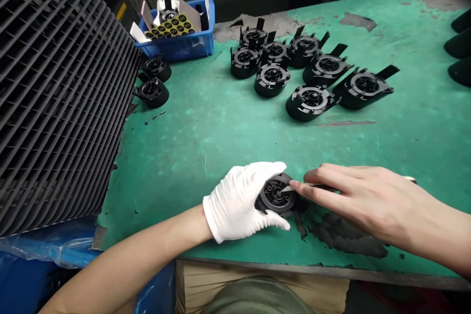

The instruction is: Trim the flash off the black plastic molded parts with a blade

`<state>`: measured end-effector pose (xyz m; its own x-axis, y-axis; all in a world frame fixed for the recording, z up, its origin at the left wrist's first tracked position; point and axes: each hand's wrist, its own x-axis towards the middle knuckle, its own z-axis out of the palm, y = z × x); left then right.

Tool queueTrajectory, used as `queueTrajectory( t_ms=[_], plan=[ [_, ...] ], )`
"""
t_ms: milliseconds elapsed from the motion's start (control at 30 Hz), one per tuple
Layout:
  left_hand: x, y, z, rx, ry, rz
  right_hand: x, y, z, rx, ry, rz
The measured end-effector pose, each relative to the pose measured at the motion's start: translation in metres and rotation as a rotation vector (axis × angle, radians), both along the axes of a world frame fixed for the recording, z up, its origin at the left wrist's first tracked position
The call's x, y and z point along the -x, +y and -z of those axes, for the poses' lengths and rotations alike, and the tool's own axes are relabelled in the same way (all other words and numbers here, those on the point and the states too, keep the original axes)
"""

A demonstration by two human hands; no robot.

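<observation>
My left hand, in a white glove, is wrapped round a round black plastic housing near the front of the green bench. The housing's open face with ribs and a central hub is turned up toward me. My bare right hand pinches a slim knife whose pointed blade reaches over the housing's centre. Whether the tip touches the hub I cannot tell. Most of the knife's handle is hidden under my fingers. A dark strip hangs from the housing's lower right side.
Several similar black housings stand at the back of the green mat. Two more housings sit at the left, beside a dark slatted rack. Behind them is a blue bin with a yellow sticker sheet.
</observation>
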<state>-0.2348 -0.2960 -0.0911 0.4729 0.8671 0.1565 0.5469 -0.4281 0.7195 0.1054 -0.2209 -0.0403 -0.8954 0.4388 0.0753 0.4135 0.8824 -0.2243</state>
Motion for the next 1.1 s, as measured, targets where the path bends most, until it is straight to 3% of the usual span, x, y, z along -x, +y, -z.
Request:
queueTrajectory(
  t_ms=[300,433,633,767,1100],
  plan=[
    [-0.001,0.003,-0.005,0.078,-0.007,-0.011,-0.002,0.019,-0.003,0.139,-0.061,-0.102],
    [0.001,0.001,-0.003,0.033,-0.031,-0.007,-0.005,0.019,-0.004,0.021,-0.01,-0.155],
    [0.003,-0.001,0.004,0.006,-0.024,0.012,-0.005,-0.001,0.008,-0.099,0.078,-0.033],
    [0.004,0.0,0.007,0.001,-0.042,0.031,-0.002,-0.008,0.013,-0.125,0.114,-0.023],
    [0.006,0.002,0.008,0.031,-0.061,0.051,0.01,0.015,-0.008,-0.035,0.183,-0.167]
  ],
)
